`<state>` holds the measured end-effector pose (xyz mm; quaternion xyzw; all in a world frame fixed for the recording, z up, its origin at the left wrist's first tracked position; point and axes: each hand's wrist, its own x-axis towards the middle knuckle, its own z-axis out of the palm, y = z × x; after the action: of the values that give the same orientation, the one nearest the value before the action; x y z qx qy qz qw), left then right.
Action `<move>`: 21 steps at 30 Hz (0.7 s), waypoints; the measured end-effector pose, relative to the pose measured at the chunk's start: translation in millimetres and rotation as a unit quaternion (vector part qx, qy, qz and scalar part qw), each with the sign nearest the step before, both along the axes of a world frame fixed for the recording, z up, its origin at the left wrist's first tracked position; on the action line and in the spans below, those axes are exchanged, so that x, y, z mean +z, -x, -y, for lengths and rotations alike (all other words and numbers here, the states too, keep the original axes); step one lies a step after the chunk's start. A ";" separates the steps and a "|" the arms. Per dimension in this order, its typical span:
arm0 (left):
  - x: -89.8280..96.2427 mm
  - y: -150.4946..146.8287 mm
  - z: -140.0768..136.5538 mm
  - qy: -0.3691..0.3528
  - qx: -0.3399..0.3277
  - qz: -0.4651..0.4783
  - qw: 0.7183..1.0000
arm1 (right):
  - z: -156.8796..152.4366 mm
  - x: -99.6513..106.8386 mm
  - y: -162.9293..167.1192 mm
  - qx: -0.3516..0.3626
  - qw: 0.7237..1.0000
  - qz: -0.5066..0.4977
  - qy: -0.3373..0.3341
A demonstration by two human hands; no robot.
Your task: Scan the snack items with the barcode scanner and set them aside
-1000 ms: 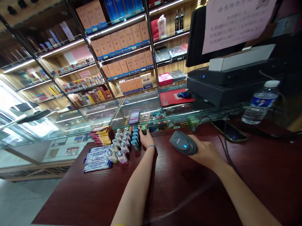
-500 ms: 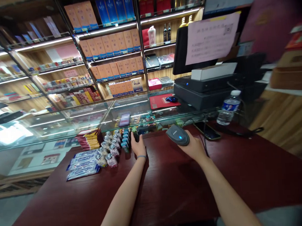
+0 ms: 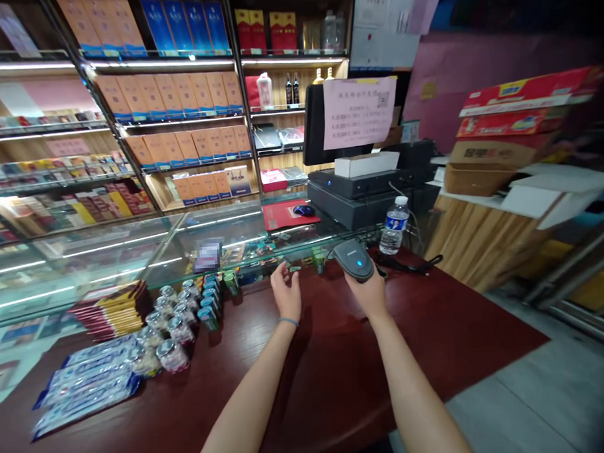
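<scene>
My right hand (image 3: 368, 294) grips a dark grey barcode scanner (image 3: 353, 259) with a lit blue light, held above the dark red table. Over the table to its left, my left hand (image 3: 287, 292) has its thumb and fingers apart, with nothing visible in it. Close to the scanner, by the glass edge, stand small green containers (image 3: 318, 260). On the left hand's other side is a row of small teal containers (image 3: 208, 304), with a lighter green container (image 3: 231, 283) at its far end. Small clear jars with silvery lids (image 3: 172, 352) stand beside that row.
Flat blue-and-clear packets (image 3: 88, 383) and a stack of red-and-yellow packs (image 3: 110, 311) lie at the left. A water bottle (image 3: 395, 226), black cable (image 3: 414, 264) and monitor (image 3: 317, 125) are at the right. A glass counter (image 3: 127, 244) borders the table's far side.
The view has turned right. My left hand has come away from the teal row, moving right toward the scanner. The lighter green container now shows at that row's far end. My right hand keeps the scanner.
</scene>
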<state>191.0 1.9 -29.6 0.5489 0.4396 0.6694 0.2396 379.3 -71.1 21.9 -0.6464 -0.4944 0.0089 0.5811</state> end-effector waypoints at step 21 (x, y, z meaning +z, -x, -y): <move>-13.8 -59.5 -35.3 -0.047 -0.051 -0.224 0.972 | 4.3 3.1 -19.9 -0.027 0.997 -0.069 0.005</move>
<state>250.5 37.2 -43.4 0.7170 0.4218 0.5364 0.1425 399.2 -75.3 25.1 -0.6602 -0.4353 0.0406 0.6107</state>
